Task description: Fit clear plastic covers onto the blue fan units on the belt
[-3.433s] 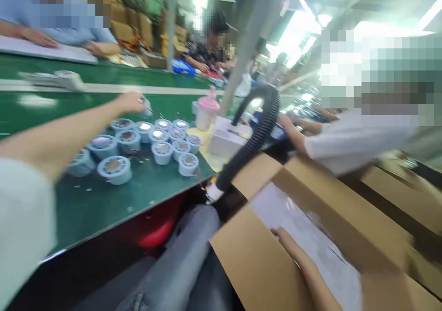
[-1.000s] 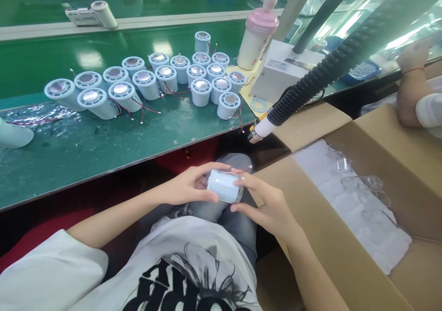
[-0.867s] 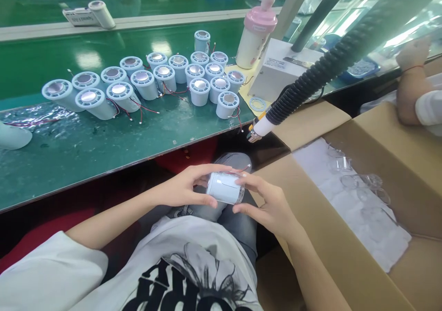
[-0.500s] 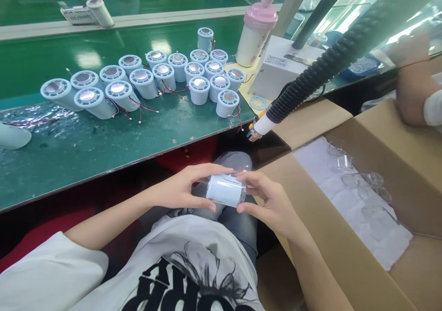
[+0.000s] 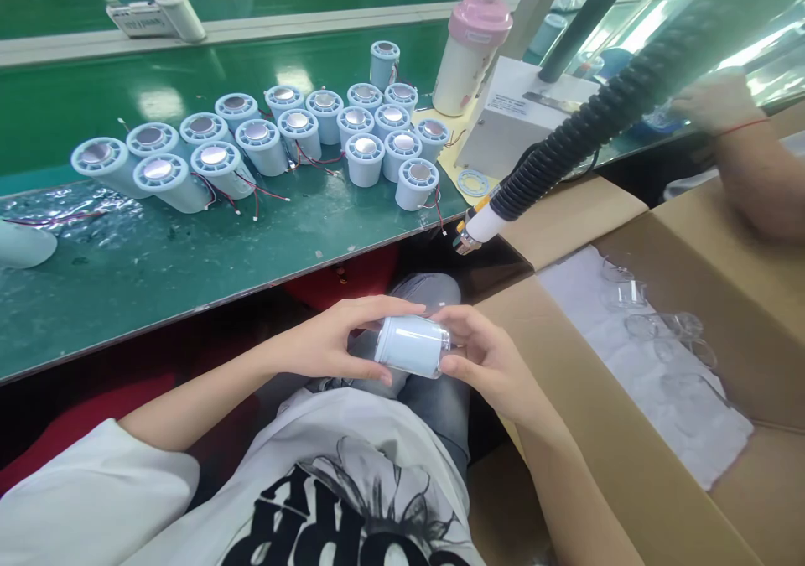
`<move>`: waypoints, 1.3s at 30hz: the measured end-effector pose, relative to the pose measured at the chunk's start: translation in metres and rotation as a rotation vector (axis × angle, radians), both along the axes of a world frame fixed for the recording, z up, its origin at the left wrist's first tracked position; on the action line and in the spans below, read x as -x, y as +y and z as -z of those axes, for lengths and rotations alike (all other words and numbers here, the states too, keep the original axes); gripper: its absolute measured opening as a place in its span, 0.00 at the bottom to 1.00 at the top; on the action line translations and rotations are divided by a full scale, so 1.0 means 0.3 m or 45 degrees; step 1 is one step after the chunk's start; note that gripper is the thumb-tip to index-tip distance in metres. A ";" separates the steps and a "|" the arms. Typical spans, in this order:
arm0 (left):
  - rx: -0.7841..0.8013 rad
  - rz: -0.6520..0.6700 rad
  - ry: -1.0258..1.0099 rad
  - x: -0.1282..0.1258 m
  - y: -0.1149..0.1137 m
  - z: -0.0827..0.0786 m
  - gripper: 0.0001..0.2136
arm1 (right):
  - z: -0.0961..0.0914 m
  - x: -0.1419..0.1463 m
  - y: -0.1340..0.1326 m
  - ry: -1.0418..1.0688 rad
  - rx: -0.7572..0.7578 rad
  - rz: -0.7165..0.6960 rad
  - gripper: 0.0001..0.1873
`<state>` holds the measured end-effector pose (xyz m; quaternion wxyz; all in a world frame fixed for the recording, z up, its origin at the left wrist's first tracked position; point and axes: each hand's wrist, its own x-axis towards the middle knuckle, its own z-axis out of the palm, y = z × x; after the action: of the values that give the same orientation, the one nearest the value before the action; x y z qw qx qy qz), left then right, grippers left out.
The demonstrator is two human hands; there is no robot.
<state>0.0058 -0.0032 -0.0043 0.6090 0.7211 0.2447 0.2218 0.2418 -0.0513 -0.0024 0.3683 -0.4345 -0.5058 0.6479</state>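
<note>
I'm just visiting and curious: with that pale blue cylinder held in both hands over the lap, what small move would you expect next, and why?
Probably pressing the clear cap fully home. The left hand grips the pale blue cylinder on its side while the right hand cups the capped end. More clear caps lie in the cardboard box alongside.

Co-worker's arm [image 5: 748,163] cut off at right edge; label [image 5: 512,103] on white box [image 5: 503,126] unreadable.

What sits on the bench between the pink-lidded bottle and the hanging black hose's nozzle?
In the head view, a white box-shaped unit stands between the pink-lidded bottle and the hose nozzle, with a pale ring lying flat just before the bench edge.
</note>
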 end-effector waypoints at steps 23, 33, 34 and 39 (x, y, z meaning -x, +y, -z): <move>-0.086 0.048 -0.038 0.014 0.010 0.015 0.35 | 0.029 0.063 0.015 0.240 0.619 0.045 0.28; -0.045 0.031 -0.134 0.017 0.010 0.038 0.34 | 0.029 0.074 0.026 0.366 0.933 -0.068 0.34; -0.047 0.027 -0.142 0.017 0.010 0.041 0.34 | 0.027 0.074 0.027 0.374 0.958 -0.073 0.36; -0.037 -0.030 -0.115 0.007 0.001 0.036 0.32 | 0.033 0.074 0.025 0.400 0.991 -0.176 0.41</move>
<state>0.0036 -0.0029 -0.0150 0.6063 0.7162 0.2221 0.2649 0.2197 -0.0437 -0.0122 0.2051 -0.4023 -0.1892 0.8719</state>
